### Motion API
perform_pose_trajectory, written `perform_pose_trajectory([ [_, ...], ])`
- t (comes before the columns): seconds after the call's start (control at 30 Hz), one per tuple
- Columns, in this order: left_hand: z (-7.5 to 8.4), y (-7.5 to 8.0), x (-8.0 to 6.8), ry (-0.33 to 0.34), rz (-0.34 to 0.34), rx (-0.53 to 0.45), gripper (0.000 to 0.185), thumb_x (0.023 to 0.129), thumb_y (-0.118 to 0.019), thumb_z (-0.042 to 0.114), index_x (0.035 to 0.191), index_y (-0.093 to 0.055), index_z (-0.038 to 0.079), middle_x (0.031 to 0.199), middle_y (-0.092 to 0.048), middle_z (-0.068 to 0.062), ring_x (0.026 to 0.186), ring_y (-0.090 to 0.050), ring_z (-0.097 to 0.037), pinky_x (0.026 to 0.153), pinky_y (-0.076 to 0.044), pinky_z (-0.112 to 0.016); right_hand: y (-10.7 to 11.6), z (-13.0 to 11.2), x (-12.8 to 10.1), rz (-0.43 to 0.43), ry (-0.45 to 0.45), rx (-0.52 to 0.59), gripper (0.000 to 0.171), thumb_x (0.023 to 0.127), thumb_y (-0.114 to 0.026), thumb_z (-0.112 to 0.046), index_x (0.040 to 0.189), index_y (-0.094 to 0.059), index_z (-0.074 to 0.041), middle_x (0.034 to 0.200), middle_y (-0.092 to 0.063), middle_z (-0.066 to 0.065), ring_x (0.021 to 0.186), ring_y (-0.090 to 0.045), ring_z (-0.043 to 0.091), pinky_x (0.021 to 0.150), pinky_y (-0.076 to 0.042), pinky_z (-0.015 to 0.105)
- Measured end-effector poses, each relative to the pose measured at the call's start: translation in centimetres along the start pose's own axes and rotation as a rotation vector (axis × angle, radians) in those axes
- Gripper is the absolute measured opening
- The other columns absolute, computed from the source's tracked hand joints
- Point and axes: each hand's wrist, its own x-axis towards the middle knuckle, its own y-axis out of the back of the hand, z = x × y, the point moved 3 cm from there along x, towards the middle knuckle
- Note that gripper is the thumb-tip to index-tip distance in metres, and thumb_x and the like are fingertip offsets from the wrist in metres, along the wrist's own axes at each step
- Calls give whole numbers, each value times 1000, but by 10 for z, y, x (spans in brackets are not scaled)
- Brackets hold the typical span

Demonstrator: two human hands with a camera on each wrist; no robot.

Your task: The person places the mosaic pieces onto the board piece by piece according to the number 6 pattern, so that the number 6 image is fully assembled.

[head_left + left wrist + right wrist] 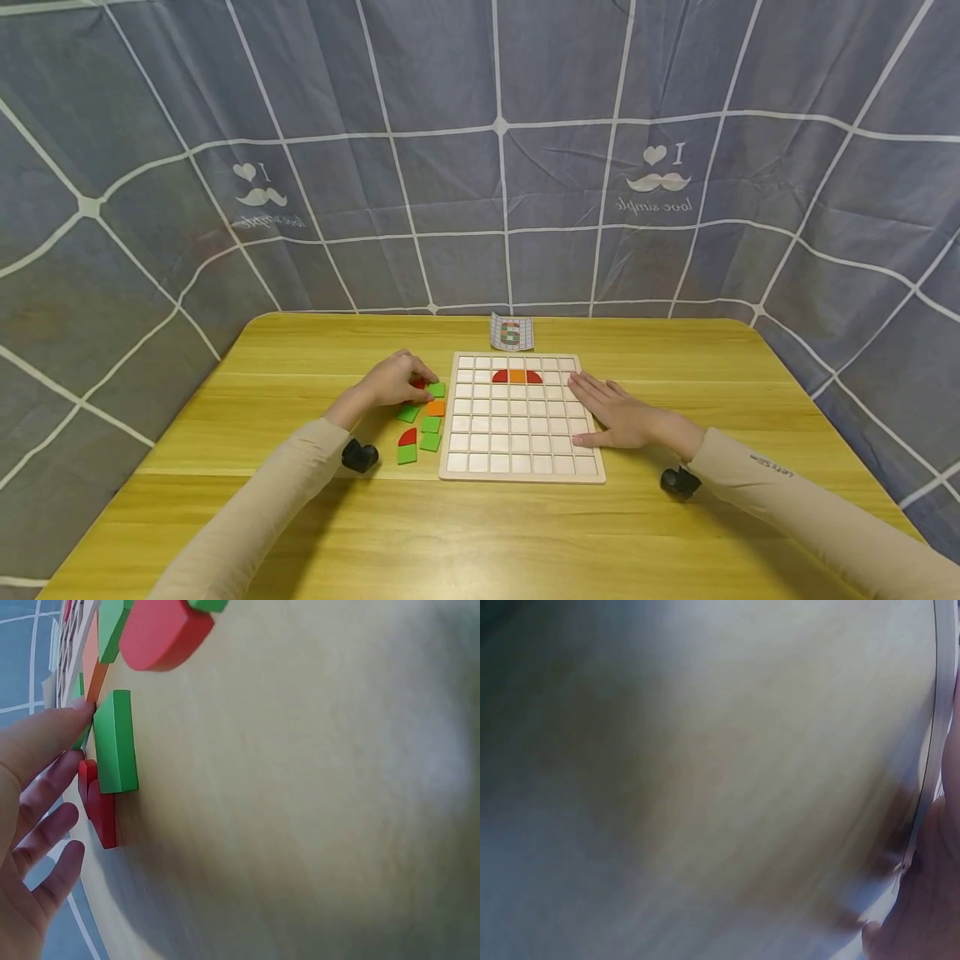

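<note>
I count three pieces seated on the board; my left hand pinches a red tile, right hand flat, fingers spread; seven loose tiles left.

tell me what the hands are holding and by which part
The left hand has its fingers on a red piece at its edge; a full grip cannot be told. The right hand lies flat on the board, holding nothing.
</note>
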Motion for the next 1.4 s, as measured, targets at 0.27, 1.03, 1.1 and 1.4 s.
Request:
perform_pose_trajectory([
  [0.27, 1, 0, 0, 22, 12, 9, 26, 79, -78, 24, 101, -77, 10, 98, -72, -2, 82, -48, -14, 74, -41, -28, 1, -1, 0, -5, -5, 3, 94, 92, -50, -58, 153, -10, 1, 161, -3, 21, 148, -5, 39, 115, -11, 61],
  [1.03, 17, 6, 4, 14, 92, 22, 25, 75, -80, 29, 95, -78, 16, 87, -73, 6, 78, -58, -10, 69, -49, -29, 2, -1, -1, -9, -9, 3, 93, 93, -49, -58, 153, -9, 1, 161, -3, 21, 148, -3, 39, 115, -8, 62],
  [1.1, 19, 6, 5, 8, 97, 17, 25, 74, -80, 30, 95, -78, 16, 88, -73, 6, 77, -58, -9, 69, -50, -29, 1, -1, 0, -9, -9, -2, 93, 93, -49, -58, 153, -9, 1, 161, -3, 21, 148, -3, 39, 115, -9, 62],
  [1.4, 32, 2, 15, -30, 76, 9, 25, 74, -80, 30, 95, -78, 16, 93, -73, 5, 80, -56, -10, 65, -46, -25, -1, 0, 1, -8, 1, -8, 94, 93, -49, -59, 153, -9, 1, 160, -3, 22, 148, -4, 39, 115, -10, 61],
])
